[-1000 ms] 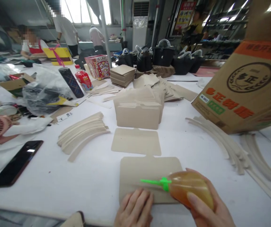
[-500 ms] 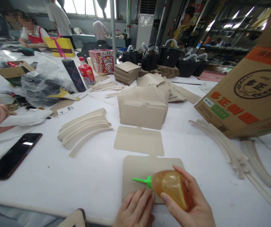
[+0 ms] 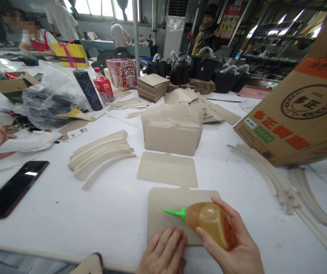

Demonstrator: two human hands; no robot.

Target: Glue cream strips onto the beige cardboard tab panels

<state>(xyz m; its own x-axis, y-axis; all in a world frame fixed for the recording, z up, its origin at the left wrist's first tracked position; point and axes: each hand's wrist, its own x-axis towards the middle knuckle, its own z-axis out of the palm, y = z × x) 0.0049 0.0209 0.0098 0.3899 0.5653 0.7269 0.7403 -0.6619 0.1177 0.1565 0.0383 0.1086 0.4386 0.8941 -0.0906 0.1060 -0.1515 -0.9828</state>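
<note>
A squeeze bottle of amber glue (image 3: 204, 220) with a green nozzle lies tilted in my right hand (image 3: 237, 243), fingers and thumb wrapped round it. Its tip points left, just over a beige cardboard panel (image 3: 159, 198) with rounded corners. A small yellowish trace of glue shows at the tip. My left hand (image 3: 165, 251) rests on the panel's lower edge, fingers side by side and lying on the board, with nothing seen in them. Beyond it lies a second cardboard panel (image 3: 167, 170), and behind that stands a row of upright panels (image 3: 170, 139).
Curved cardboard strips (image 3: 100, 156) are piled at left, with more strips (image 3: 263, 175) at right. A phone (image 3: 15, 188) lies at far left. On the right a large carton (image 3: 297, 114) leans over the table. Black handbags (image 3: 204, 68) stand at the back, where several people work.
My right hand has moved the bottle slightly right and up, and a glue trace now shows near the nozzle tip. The left hand stays in place. A person at the back has shifted left.
</note>
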